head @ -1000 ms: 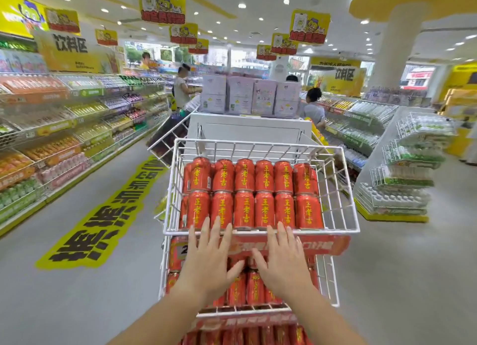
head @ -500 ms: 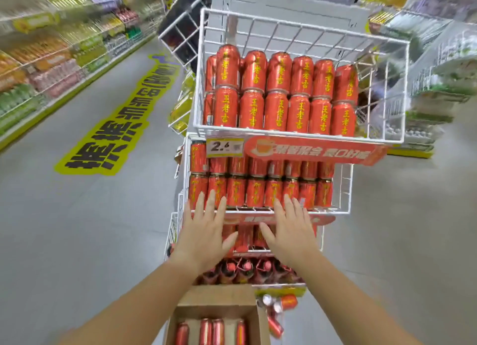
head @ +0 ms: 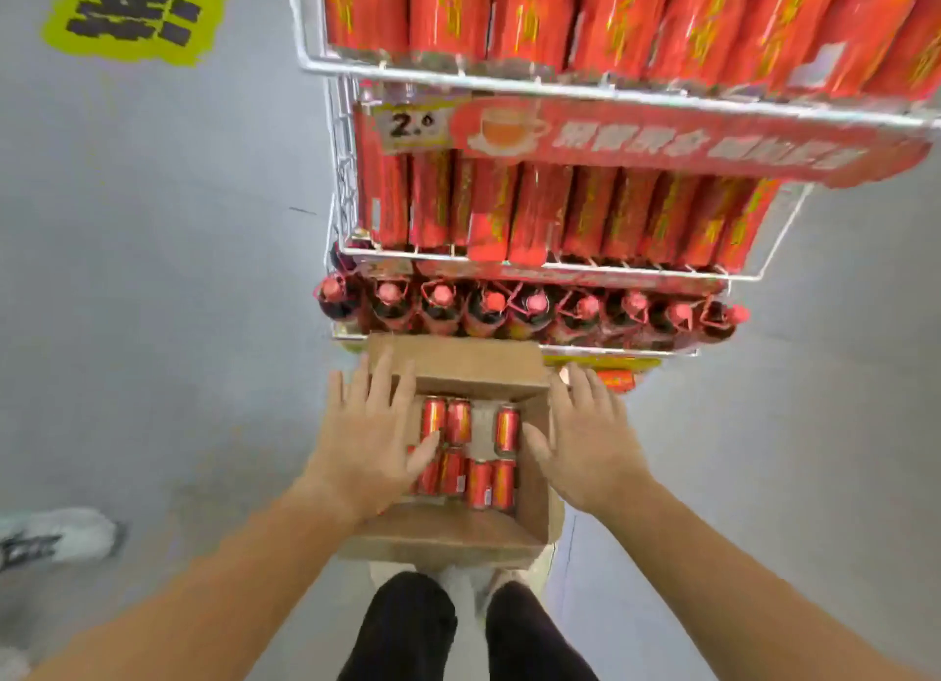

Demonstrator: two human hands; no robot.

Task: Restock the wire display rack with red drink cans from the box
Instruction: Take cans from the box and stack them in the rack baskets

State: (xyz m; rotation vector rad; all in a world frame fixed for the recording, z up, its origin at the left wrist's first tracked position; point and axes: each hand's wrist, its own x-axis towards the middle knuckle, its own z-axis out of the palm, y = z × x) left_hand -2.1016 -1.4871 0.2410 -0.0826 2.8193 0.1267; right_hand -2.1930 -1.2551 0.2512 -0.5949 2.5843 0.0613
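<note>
Looks like pick-up time, with left hand [head: 366, 446] spread and empty at 9 o'clock of the cardboard box [head: 443, 538], right hand [head: 585, 446] likewise at 3, red cans [head: 478, 482] inside at 6 o'clock of the wire rack [head: 342, 171], so probably gotta grip one next.

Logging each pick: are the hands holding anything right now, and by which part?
Nothing is held: left hand and right hand are spread open over the cans in the box.
</note>
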